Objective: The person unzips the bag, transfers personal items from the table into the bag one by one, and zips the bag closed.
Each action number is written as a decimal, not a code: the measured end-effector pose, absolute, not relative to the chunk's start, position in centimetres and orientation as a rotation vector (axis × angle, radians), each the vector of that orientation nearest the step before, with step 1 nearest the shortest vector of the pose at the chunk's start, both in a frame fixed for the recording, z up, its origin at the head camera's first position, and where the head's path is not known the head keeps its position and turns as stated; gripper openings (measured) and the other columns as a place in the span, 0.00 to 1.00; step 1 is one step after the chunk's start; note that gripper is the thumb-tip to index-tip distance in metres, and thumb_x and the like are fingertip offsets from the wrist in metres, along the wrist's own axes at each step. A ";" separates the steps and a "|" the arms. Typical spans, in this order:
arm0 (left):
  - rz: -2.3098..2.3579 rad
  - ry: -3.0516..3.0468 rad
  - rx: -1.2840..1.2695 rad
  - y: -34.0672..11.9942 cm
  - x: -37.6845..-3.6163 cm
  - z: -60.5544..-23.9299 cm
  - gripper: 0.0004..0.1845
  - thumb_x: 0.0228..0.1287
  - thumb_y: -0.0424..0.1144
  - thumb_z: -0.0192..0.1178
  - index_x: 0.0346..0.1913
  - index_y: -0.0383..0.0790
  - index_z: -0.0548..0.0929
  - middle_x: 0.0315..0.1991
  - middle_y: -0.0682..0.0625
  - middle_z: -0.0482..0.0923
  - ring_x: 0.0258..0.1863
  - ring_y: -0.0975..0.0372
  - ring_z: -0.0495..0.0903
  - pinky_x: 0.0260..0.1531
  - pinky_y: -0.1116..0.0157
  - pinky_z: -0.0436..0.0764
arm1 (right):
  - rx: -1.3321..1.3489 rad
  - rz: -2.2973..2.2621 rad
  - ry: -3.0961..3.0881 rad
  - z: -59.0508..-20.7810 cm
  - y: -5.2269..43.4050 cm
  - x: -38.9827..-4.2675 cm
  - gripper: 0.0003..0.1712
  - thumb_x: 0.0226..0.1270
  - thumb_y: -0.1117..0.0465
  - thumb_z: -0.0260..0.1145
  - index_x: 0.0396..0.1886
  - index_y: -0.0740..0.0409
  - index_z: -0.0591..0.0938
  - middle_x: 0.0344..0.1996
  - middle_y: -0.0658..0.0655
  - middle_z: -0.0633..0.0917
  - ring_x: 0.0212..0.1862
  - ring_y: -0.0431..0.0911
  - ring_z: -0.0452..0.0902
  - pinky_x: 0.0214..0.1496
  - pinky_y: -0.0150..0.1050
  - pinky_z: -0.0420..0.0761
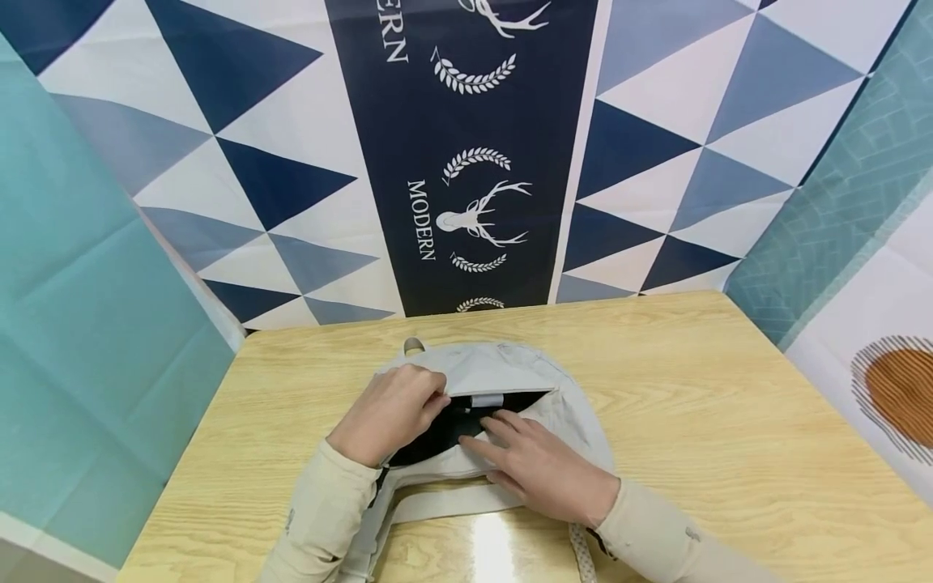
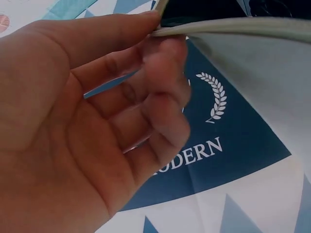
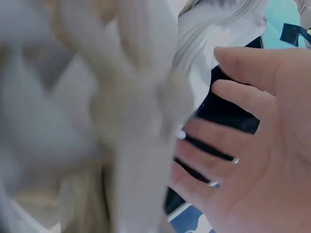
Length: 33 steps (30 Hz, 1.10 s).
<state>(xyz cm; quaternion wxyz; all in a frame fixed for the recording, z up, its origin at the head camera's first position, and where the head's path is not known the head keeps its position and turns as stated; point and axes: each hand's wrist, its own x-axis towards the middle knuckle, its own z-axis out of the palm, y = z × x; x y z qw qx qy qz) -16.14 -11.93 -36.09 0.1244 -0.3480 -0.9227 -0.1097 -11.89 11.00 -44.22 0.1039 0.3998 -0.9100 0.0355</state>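
An off-white fabric bag [image 1: 503, 364] lies on the table with its mouth spread, showing a black inside [image 1: 445, 425] and a small white label [image 1: 487, 400]. My left hand [image 1: 394, 409] pinches the far rim of the mouth at its left. The left wrist view shows thumb and index finger on that pale edge [image 2: 233, 28], the other fingers curled below. My right hand [image 1: 543, 470] reaches over the near rim, fingers extended and spread at the mouth. In the right wrist view its palm [image 3: 257, 141] faces the black inside, and blurred pale fabric or straps [image 3: 141, 121] cover the left side.
A pale strap [image 1: 455, 504] lies across the table in front of the bag, and a braided cord [image 1: 581, 551] hangs beneath the right wrist. The wood-grain table [image 1: 729, 421] meets a patterned cloth wall [image 1: 481, 243] behind, with teal cloth [image 1: 95, 324] on the left.
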 end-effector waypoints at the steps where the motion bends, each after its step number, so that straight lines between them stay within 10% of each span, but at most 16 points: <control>1: -0.326 -2.707 -1.014 -12.1 -16.1 -36.2 0.14 0.64 0.37 0.68 0.22 0.49 0.78 0.17 0.59 0.69 0.16 0.69 0.68 0.21 0.68 0.71 | 1.205 0.102 -2.693 -44.3 10.8 -11.9 0.29 0.73 0.53 0.63 0.72 0.46 0.70 0.64 0.61 0.76 0.67 0.57 0.69 0.61 0.52 0.75; 13: -0.399 -2.850 -0.975 -14.6 -16.0 -36.5 0.07 0.68 0.40 0.65 0.30 0.47 0.82 0.25 0.58 0.78 0.19 0.69 0.72 0.25 0.67 0.75 | 1.212 0.062 -2.509 -43.5 9.3 -11.2 0.18 0.63 0.59 0.72 0.53 0.51 0.81 0.40 0.51 0.77 0.41 0.45 0.69 0.40 0.40 0.75; 33: -0.807 -2.683 -0.715 -23.7 -12.3 -43.1 0.08 0.70 0.31 0.60 0.34 0.48 0.82 0.30 0.62 0.74 0.30 0.71 0.73 0.29 0.70 0.77 | 1.475 0.241 -2.263 -40.4 4.0 -9.2 0.09 0.64 0.62 0.68 0.44 0.54 0.84 0.34 0.47 0.79 0.37 0.40 0.76 0.42 0.34 0.79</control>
